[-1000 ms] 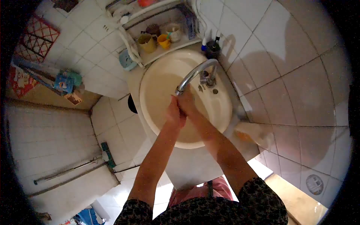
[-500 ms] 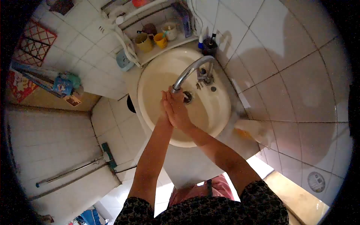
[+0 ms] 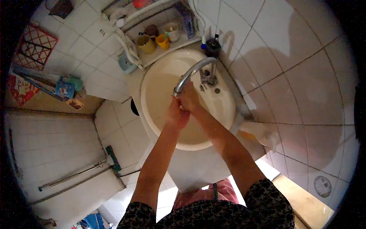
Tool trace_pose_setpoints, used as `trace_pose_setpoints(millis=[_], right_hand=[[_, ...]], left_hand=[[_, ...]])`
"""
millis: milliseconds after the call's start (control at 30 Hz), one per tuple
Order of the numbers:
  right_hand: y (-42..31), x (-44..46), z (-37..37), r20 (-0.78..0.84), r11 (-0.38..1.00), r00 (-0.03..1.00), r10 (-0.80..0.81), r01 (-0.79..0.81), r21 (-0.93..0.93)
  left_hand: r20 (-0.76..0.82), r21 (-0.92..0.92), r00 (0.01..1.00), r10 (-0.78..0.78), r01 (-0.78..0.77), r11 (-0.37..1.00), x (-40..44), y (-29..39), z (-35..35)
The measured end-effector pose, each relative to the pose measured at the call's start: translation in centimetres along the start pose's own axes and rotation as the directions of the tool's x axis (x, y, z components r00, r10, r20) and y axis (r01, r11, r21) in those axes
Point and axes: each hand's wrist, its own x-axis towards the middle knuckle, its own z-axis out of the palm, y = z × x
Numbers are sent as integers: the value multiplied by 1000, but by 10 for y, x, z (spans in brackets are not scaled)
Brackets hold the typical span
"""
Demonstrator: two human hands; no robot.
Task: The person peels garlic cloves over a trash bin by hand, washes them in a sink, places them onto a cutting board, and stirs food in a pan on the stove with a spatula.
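In the head view both my hands meet over the cream oval washbasin, under the tip of a curved chrome faucet. My left hand presses against the heel and side of my right hand. The right hand lies a little farther forward, partly behind the spout. Motion blur and overlap hide most fingers, and no object shows between the hands. Whether water is running I cannot make out. The faucet's handle and base stand on the basin's right rim.
Behind the basin a white shelf carries several cups, among them a yellow cup. A dark brush holder stands by the tiled wall. At right on the counter lies a translucent bag. A long-handled green squeegee leans at left.
My hands were pressed palm to palm with fingers stretched forward. Now the right hand has slid forward and right, while the left has drawn back and curls beside it.
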Motion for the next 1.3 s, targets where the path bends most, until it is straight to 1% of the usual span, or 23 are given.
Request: trace_pose_setpoints(millis=[33,100,167,267,333,400,433,467,567,600,700,767,833,900,933,967,1033,1067,1133,1167,1200,1267,1300], right_hand=[[5,3,1,58,998,998,25,-21,-64],[0,-22,24,-263,938,900,-347,336,-87],[-26,-33,11,-107,892,912,-397,355,-280],[-6,-11,26,136,990,991,2,-21,137],[14,4,25,-36,950,999,8,4,313],[13,-13,13,-108,967,991,-74,45,-250],[-7,-30,10,-108,967,992,-71,42,-250],[-26,-43,12,-141,954,950,-280,258,-151],[-15,-23,21,-196,869,850,-489,494,-28],[-27,-19,-2,-77,986,985,-156,159,43],[-7,4,-6,12,981,982,189,-189,31],[-14,-22,12,-112,991,992,-58,70,110],[-12,-21,58,-384,992,923,-7,56,116],[12,-23,44,-65,959,959,-276,279,39],[14,-14,29,-65,961,960,-272,275,41],[11,4,9,-27,992,992,-123,123,2],[15,8,8,4,999,1000,27,-27,-38],[14,-7,15,-53,996,995,-84,86,39],[8,-19,22,-117,974,975,-187,200,105],[-3,-20,23,-175,940,930,-323,294,-175],[-10,-20,26,-193,828,866,-462,343,-443],[-12,-19,24,-170,664,799,-577,338,-667],[1,-4,12,-184,866,892,-413,322,-383]], left_hand=[[13,-10,1000,-25,26,1000,7,-5,-14],[102,-13,984,145,-144,989,29,-7,-51],[184,-29,932,313,-313,949,39,-10,-56],[273,-225,885,378,-323,919,24,-5,-44],[275,-158,924,266,-229,960,18,6,-39],[270,-106,953,136,-110,988,16,7,-35],[261,-79,963,71,-52,996,15,8,-36],[263,-82,962,72,-52,995,22,7,-42],[139,-84,953,271,-261,962,25,2,-48],[90,5,983,160,-161,987,5,0,-19],[-8,54,1000,-15,15,998,0,6,-4],[-41,2,996,-85,85,996,13,6,-20],[191,-82,952,241,-229,970,31,4,-51],[122,-88,978,171,-161,983,26,4,-42],[61,-97,993,106,-100,990,18,6,-26],[63,-97,992,107,-100,990,10,8,-10],[184,298,979,93,-145,943,1,10,-2],[223,419,971,81,-171,892,2,12,-7],[323,-57,939,119,-107,993,35,8,-69],[324,-61,938,121,-108,992,47,-1,-87],[311,191,915,259,-327,926,49,-3,-84],[320,440,871,374,-486,755,38,-9,-86],[106,273,975,196,-218,937,16,1,-33]])
